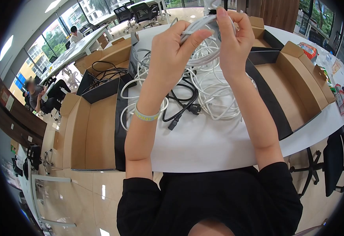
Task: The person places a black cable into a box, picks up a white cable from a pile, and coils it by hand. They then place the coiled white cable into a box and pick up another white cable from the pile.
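Above the far part of the white table, both hands grip a coiled white cable [204, 59]. My left hand [172, 53] is closed around the coil's left side, thumb pressed along the strands. On its right side, my right hand [235, 43] pinches the strands between thumb and fingers. Below them lies a tangle of loose white cables [219, 112]. A black power cord [185, 104] rests among these, its plug [195, 109] showing nearest to me. Some of the coil is hidden behind the fingers.
An open cardboard box [101, 133] stands at left, with a box of black cables [103, 74] behind it. Another open box [294, 86] is at right. Snack packets [307, 51] lie on the white table [203, 153] at far right. Two people sit at far left.
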Motion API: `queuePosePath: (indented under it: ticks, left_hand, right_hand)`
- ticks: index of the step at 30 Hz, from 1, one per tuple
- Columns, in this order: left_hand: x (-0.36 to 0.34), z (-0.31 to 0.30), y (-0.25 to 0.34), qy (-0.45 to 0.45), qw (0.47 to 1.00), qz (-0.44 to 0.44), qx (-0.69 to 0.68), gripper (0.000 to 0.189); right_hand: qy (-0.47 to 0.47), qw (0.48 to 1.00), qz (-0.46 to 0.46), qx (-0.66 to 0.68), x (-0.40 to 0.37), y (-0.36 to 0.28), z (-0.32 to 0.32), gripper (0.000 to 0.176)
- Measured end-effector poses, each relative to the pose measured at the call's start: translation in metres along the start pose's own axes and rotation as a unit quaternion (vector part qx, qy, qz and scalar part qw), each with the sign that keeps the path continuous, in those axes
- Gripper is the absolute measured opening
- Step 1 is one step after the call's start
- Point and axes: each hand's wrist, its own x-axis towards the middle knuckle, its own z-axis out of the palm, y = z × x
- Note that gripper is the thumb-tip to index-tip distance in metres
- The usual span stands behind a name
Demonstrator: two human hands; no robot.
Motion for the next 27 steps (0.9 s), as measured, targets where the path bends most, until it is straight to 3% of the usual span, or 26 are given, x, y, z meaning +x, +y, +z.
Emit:
queuePosePath:
  ticks: [3, 5, 6, 8, 11, 14, 15, 17, 18, 19, 22, 23, 25, 27]
  left_hand:
    - [0.0, -0.009, 0.0, 0.002, 0.999, 0.022, 0.023, 0.029]
    - [0.002, -0.015, -0.004, -0.055, 0.988, 0.106, 0.101, 0.029]
    - [0.002, -0.013, -0.007, -0.052, 0.988, 0.109, 0.101, 0.029]
    - [0.002, -0.004, -0.014, -0.025, 0.975, 0.15, 0.163, 0.028]
    - [0.003, -0.008, -0.012, -0.057, 0.975, 0.162, 0.144, 0.029]
    - [0.002, -0.02, 0.003, -0.143, 0.972, 0.106, 0.156, 0.026]
    - [-0.001, -0.023, 0.01, -0.145, 0.972, 0.103, 0.153, 0.026]
    - [-0.006, -0.027, 0.021, -0.258, 0.965, 0.003, 0.053, 0.024]
    - [-0.008, -0.026, 0.023, -0.256, 0.966, 0.004, 0.038, 0.022]
    - [-0.009, -0.028, 0.025, -0.255, 0.966, 0.005, 0.038, 0.022]
    - [-0.013, -0.036, 0.036, -0.299, 0.952, -0.023, 0.054, 0.027]
    - [-0.014, -0.037, 0.035, -0.3, 0.952, -0.024, 0.054, 0.027]
    - [-0.017, -0.041, 0.034, -0.295, 0.95, 0.051, 0.087, 0.029]
    - [-0.016, -0.046, 0.033, -0.304, 0.948, 0.033, 0.083, 0.03]
  right_hand:
    - [0.034, 0.997, 0.059, 0.045, 0.005, -0.006, -0.001, 0.015]
    - [-0.081, 0.939, 0.305, 0.135, 0.015, -0.011, -0.014, 0.021]
    - [-0.102, 0.945, 0.291, 0.106, 0.015, -0.012, -0.013, 0.029]
    - [-0.145, 0.944, 0.281, 0.093, 0.016, -0.007, -0.019, 0.029]
    - [-0.197, 0.938, 0.277, 0.065, 0.021, -0.008, -0.022, 0.031]
    - [-0.402, 0.862, 0.308, -0.003, 0.026, -0.004, -0.038, 0.044]
    - [-0.401, 0.861, 0.312, -0.004, 0.028, -0.004, -0.045, 0.044]
    - [-0.673, 0.684, 0.265, 0.094, 0.033, -0.006, -0.051, 0.049]
    - [-0.721, 0.642, 0.237, 0.112, 0.033, -0.008, -0.049, 0.052]
    - [-0.722, 0.641, 0.236, 0.111, 0.032, -0.008, -0.046, 0.052]
    - [-0.791, 0.53, 0.197, 0.235, 0.012, 0.003, -0.033, 0.057]
    - [-0.79, 0.53, 0.198, 0.236, 0.0, 0.007, -0.029, 0.057]
    - [-0.736, 0.495, 0.293, 0.358, -0.019, 0.008, -0.022, 0.061]
    - [-0.727, 0.499, 0.278, 0.381, -0.028, 0.003, -0.012, 0.065]
